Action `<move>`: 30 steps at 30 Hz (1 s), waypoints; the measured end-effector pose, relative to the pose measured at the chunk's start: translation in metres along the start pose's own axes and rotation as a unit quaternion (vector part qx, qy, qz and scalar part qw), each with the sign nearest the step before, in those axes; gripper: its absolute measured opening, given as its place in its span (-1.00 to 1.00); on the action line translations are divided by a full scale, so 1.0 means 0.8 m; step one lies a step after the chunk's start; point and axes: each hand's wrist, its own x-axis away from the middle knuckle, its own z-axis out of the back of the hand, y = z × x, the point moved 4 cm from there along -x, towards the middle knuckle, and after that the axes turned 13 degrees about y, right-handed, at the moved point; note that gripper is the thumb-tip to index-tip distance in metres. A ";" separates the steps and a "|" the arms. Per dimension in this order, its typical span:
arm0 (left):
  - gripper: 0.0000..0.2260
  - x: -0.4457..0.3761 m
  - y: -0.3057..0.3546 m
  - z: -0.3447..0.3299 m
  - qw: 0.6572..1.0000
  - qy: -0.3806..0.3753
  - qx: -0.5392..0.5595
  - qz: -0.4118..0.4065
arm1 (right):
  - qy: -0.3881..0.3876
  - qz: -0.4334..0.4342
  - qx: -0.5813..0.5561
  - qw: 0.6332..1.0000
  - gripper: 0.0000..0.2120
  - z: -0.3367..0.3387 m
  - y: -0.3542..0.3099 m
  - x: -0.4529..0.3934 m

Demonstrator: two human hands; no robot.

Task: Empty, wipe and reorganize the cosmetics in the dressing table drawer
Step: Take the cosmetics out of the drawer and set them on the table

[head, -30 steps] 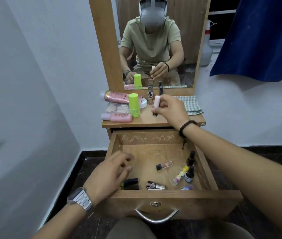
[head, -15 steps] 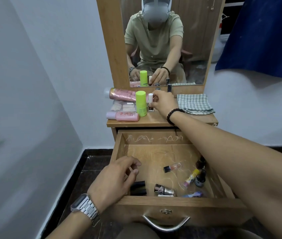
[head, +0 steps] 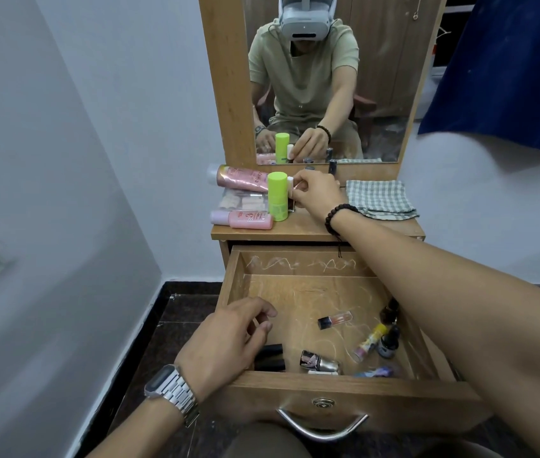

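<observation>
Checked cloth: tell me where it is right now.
The checked cloth lies folded at the tabletop's right end, below the mirror, just right of the right hand.

1. Single head-worn wide-angle view, facing forward and down from above the seated person's lap.
2. Open drawer [head: 328, 388] close, lower centre; mirror [head: 328, 77] farther, top centre.
3. No second view shares the scene.

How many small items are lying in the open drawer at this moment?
7 visible: black case by the left hand; clear tube mid-floor; silver bottle and purple item at front; yellow-capped tube and two dark bottles right. The arm may hide more.
</observation>
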 end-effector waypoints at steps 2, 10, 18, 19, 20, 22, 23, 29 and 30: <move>-0.84 0.000 0.000 0.001 1.000 0.000 0.001 0.001 | -0.002 -0.001 -0.001 1.000 -0.87 -0.003 0.000 0.000; -0.84 -0.001 -0.001 0.001 1.000 -0.006 0.001 0.011 | -0.006 -0.011 -0.027 1.000 -0.89 -0.006 0.005 -0.002; -0.90 -0.002 -0.010 -0.001 0.997 -0.009 -0.024 0.068 | 0.089 -0.011 -0.103 0.991 -0.92 0.051 0.015 0.037; -0.90 -0.002 -0.010 -0.001 0.997 -0.015 -0.027 0.074 | 0.084 -0.003 -0.104 0.991 -0.91 0.059 0.014 0.049; -0.90 -0.003 -0.010 -0.001 0.996 -0.020 -0.031 0.081 | 0.059 0.003 -0.104 0.993 -0.91 0.065 0.013 0.063; -0.91 -0.004 -0.010 -0.002 0.995 -0.028 -0.040 0.089 | -0.060 0.018 -0.079 0.995 -0.91 0.068 0.011 0.093; -0.91 -0.004 -0.010 -0.002 0.994 -0.032 -0.042 0.092 | -0.149 0.034 -0.044 0.987 -0.89 0.065 0.012 0.110; -0.90 -0.002 -0.003 -0.001 0.993 -0.037 -0.042 0.102 | -0.401 0.137 0.227 0.877 -0.70 0.029 0.045 0.202; -0.89 -0.001 -0.002 0.000 0.993 -0.039 -0.044 0.099 | -0.405 0.138 0.245 0.870 -0.68 0.026 0.048 0.209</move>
